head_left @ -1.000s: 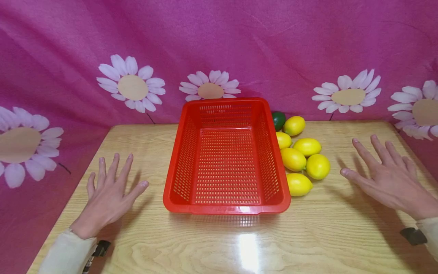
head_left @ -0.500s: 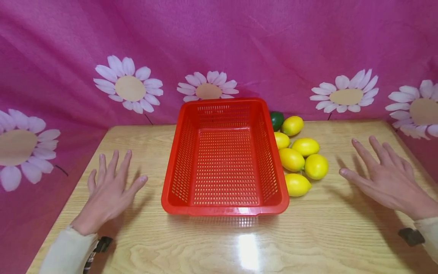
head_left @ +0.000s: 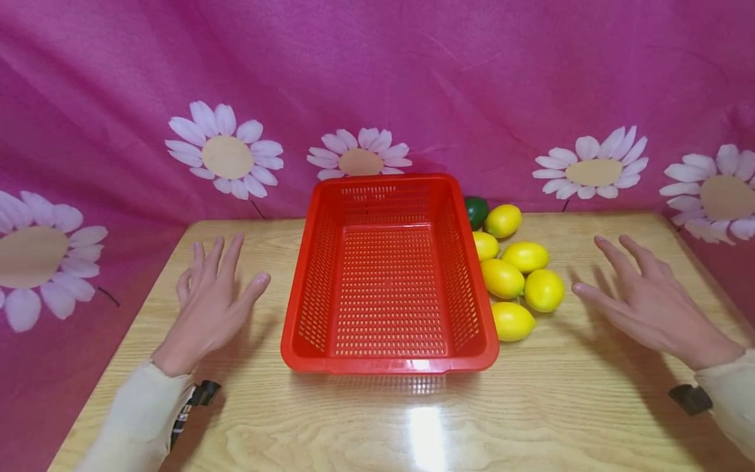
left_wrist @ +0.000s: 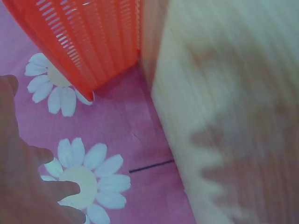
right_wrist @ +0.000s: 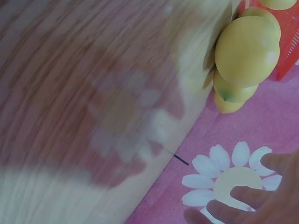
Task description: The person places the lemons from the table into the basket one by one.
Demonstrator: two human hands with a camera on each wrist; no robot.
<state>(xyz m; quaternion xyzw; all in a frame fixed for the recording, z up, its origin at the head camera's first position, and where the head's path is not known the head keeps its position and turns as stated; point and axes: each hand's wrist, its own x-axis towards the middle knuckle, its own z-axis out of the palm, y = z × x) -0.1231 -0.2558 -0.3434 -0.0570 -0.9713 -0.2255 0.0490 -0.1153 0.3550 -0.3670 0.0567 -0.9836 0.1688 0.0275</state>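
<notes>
A red perforated plastic basket (head_left: pixel 389 364) stands in the middle of the wooden table, with nothing inside it. Along its right side lie several yellow lemons (head_left: pixel 544 290) and one dark green fruit (head_left: pixel 476 212), the latter partly hidden by the basket. My left hand (head_left: pixel 206 308) hovers over the table left of the basket, fingers spread, holding nothing. To the right of the lemons my right hand (head_left: pixel 655 311) is held above the table, also spread and holding nothing. In the right wrist view its fingers (right_wrist: pixel 252 196) show apart from the lemons (right_wrist: pixel 247 51).
Behind the table (head_left: pixel 283 419) hangs a pink cloth (head_left: pixel 472 78) printed with white daisies, close along the back edge and the left and right sides. A bright light reflection lies on the tabletop in front of the basket.
My left hand has moved right and forward, nearer the basket. My right hand has shifted slightly left toward the lemons. The basket and fruit stay in place; the head view shifts slightly.
</notes>
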